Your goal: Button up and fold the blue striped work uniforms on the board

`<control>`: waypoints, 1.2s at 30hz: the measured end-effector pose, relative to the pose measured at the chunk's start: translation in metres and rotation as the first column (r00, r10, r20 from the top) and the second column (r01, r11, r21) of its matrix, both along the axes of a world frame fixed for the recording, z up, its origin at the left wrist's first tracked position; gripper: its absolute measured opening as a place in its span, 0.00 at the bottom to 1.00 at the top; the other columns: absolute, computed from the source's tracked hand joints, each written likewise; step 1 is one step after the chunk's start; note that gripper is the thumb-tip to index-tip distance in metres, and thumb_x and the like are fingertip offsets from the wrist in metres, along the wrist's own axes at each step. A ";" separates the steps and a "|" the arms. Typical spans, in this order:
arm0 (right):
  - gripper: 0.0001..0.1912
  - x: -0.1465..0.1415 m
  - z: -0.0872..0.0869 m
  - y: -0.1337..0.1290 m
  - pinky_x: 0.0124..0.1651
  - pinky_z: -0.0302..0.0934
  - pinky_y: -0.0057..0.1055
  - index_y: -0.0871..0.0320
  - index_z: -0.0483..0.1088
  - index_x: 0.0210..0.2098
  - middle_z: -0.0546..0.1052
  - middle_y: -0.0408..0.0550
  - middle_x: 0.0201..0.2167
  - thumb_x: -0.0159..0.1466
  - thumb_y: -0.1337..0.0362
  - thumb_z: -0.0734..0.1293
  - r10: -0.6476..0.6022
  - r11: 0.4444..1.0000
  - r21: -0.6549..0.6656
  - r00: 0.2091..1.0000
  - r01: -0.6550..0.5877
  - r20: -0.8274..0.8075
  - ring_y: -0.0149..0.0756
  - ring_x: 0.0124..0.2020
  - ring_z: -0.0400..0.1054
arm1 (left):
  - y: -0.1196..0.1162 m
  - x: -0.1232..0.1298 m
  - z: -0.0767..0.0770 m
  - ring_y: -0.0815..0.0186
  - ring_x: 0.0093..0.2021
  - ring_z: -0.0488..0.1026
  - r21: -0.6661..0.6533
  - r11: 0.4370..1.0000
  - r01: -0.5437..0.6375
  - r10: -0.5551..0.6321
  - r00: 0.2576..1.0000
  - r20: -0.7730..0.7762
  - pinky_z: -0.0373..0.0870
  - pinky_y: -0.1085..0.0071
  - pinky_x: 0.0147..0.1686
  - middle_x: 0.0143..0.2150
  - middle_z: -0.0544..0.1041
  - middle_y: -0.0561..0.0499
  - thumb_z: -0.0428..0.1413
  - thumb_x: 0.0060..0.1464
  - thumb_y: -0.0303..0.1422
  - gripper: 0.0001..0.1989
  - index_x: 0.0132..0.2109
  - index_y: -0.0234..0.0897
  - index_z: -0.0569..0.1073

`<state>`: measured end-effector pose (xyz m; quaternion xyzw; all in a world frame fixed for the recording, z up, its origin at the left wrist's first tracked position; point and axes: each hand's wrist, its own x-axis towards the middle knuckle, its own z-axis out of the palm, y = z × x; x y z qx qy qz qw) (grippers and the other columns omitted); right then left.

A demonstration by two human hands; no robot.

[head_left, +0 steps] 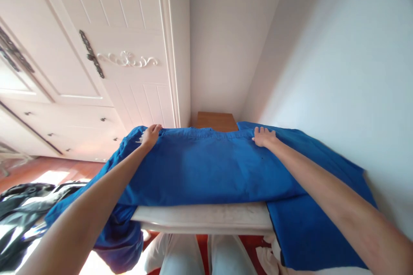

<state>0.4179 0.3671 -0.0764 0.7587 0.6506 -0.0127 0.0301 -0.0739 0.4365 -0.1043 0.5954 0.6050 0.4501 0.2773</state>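
A blue garment (206, 167) lies spread across a narrow, pale padded board (206, 217); whether it is a jacket or a shirt is hard to tell. My left hand (150, 136) grips its far edge at the left, fingers curled over the cloth. At the right, my right hand (264, 136) holds the same seamed edge, fingertips bent over it. Between the hands the edge runs nearly straight. Bunched cloth hangs off the board's left end, while a flatter part spreads to the right and drapes down the front.
A white wardrobe (135, 103) with dark handles stands at the left. Behind the board is a brown wooden box-like piece (216, 121) in the corner. A pale wall (348, 73) rises close on the right. Dark and white items (29, 206) lie at lower left.
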 end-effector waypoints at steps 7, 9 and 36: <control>0.38 -0.167 -0.011 0.007 0.72 0.34 0.45 0.58 0.48 0.71 0.46 0.52 0.73 0.70 0.43 0.51 0.538 0.838 0.194 0.832 -0.510 -0.134 0.47 0.73 0.37 | -0.028 0.030 -0.005 0.51 0.72 0.50 -0.063 0.935 0.349 -0.332 0.800 -0.500 0.43 0.54 0.69 0.69 0.62 0.46 0.51 0.58 0.52 0.31 0.62 0.41 0.71; 0.39 -0.192 -0.024 0.006 0.72 0.32 0.47 0.62 0.48 0.71 0.46 0.56 0.73 0.70 0.43 0.49 0.575 0.818 0.153 0.787 -0.555 -0.225 0.47 0.74 0.36 | -0.033 0.034 -0.013 0.50 0.73 0.42 -0.155 0.936 0.316 -0.337 0.678 -0.653 0.38 0.48 0.69 0.73 0.52 0.43 0.45 0.61 0.55 0.35 0.68 0.40 0.63; 0.35 -0.188 -0.014 -0.105 0.70 0.44 0.44 0.64 0.56 0.68 0.59 0.60 0.68 0.72 0.46 0.48 0.402 0.897 0.297 0.885 -0.328 -0.237 0.46 0.71 0.47 | -0.063 0.029 0.002 0.58 0.51 0.76 0.240 0.969 -0.062 0.015 0.981 0.193 0.72 0.61 0.53 0.48 0.80 0.39 0.40 0.65 0.45 0.26 0.50 0.31 0.75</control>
